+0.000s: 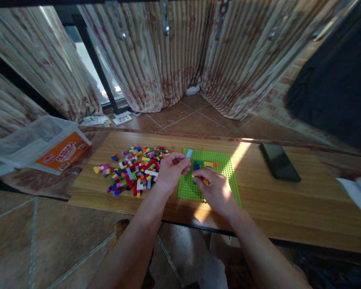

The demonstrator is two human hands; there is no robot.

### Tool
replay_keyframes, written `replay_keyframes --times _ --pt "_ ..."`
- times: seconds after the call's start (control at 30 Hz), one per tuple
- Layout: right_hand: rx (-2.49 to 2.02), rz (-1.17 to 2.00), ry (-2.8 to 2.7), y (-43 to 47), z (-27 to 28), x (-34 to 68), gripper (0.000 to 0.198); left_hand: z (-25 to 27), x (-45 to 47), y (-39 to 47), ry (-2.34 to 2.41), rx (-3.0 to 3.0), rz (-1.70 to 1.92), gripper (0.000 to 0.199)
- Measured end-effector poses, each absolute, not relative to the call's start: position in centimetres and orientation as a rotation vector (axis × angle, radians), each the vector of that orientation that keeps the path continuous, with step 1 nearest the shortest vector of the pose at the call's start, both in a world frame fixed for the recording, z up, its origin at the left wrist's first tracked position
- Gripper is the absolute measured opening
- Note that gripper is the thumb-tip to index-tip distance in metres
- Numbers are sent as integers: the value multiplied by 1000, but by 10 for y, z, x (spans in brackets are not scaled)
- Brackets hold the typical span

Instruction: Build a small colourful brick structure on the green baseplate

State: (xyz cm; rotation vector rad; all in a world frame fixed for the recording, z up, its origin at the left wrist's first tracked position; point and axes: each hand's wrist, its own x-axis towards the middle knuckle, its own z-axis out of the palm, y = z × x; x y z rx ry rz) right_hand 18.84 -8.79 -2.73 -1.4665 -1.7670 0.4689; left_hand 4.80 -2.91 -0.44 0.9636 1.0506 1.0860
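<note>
My left hand [173,168] is closed in a pinch, with a light blue toy brick [189,153] sticking up from its fingertips over the left edge of the green studded baseplate [188,192]. Low over the plate, my right hand [214,185] has thumb and fingers pinched together, and a small yellow brick [193,176] shows at their tips. Just beyond it, a row of coloured bricks [207,164] in green, yellow, orange and blue sits on the plate. My right hand partly covers these bricks and other yellow pieces under its palm.
Left of the plate, a loose pile of mixed toy bricks [135,168] spreads over the wooden table [267,204]. A clear plastic box [39,140] with an orange label stands beyond the table's left end. A black phone [279,162] and white paper [356,194] lie to the right.
</note>
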Motion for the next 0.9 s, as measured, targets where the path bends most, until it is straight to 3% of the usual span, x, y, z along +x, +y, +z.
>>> replay_keyframes --times 0.4,0.9 --pt "-1490 424 -1996 -76 -35 146 18 0 -3 -9 1228 1060 1224 30" --pt "-1479 314 -1998 -63 -47 96 23 -4 -42 1 1324 1081 1308 17"
